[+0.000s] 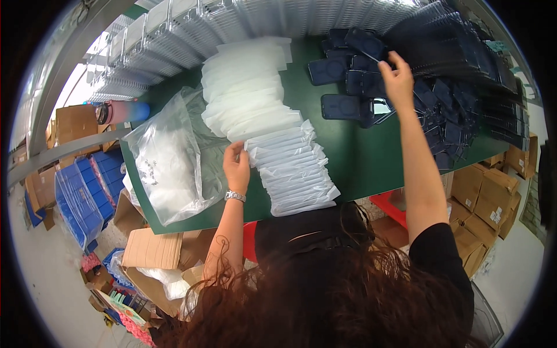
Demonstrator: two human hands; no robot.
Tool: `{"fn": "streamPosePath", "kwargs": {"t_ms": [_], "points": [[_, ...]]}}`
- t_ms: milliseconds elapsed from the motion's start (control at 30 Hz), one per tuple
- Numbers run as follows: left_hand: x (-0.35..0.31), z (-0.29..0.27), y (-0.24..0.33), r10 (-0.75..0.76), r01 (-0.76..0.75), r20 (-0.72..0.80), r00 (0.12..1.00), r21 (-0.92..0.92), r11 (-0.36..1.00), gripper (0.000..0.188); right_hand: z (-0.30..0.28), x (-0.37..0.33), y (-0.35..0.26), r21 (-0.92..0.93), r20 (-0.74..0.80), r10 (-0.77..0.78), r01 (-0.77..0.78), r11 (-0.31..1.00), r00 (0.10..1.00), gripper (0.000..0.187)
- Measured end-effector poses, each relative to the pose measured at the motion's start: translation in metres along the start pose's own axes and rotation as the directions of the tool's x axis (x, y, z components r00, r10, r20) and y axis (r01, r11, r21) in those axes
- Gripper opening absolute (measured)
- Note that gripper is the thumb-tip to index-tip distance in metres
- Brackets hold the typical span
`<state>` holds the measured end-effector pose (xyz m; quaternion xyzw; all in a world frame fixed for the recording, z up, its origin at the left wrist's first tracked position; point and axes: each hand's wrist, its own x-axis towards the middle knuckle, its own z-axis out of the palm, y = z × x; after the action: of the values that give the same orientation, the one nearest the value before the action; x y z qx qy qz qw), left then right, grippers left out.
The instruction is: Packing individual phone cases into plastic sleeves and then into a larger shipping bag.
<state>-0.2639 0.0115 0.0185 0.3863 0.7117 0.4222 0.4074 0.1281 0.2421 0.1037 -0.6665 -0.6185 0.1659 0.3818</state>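
At the far right of the table, my right hand [399, 82] has thumb and fingers closed on the edge of a dark blue phone case [365, 43], tilted above other cases. Several more dark phone cases [340, 107] lie loose around it. My left hand [236, 168], a metal watch on its wrist, rests at the left edge of a row of overlapping white wrapped packets [293, 168]. Its fingers are bent together; what they pinch, if anything, is hidden. Just beyond lies a fanned pile of thin white sleeves [243, 87].
A clear plastic bag [174, 162] with white contents lies at the left of the green table [360, 162]. Clear trays [191, 29] line the back; dark cases [447, 110] heap at right. A pink-blue bottle [123, 112] stands far left. Cardboard boxes [484, 197] flank the table.
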Motion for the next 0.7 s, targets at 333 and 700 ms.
{"fn": "streamPosePath", "kwargs": {"t_ms": [333, 700], "points": [[0.017, -0.003, -0.002, -0.050, 0.043, 0.092, 0.994, 0.073, 0.996, 0.031, 0.110, -0.147, -0.025, 0.248, 0.840, 0.046, -0.459, 0.853, 0.540, 0.032], [0.035, 0.011, -0.034, -0.132, 0.122, -0.092, 0.987, -0.108, 0.987, 0.016, 0.121, -0.137, -0.032, 0.249, 0.833, 0.084, -0.507, 0.825, 0.547, 0.029]]}}
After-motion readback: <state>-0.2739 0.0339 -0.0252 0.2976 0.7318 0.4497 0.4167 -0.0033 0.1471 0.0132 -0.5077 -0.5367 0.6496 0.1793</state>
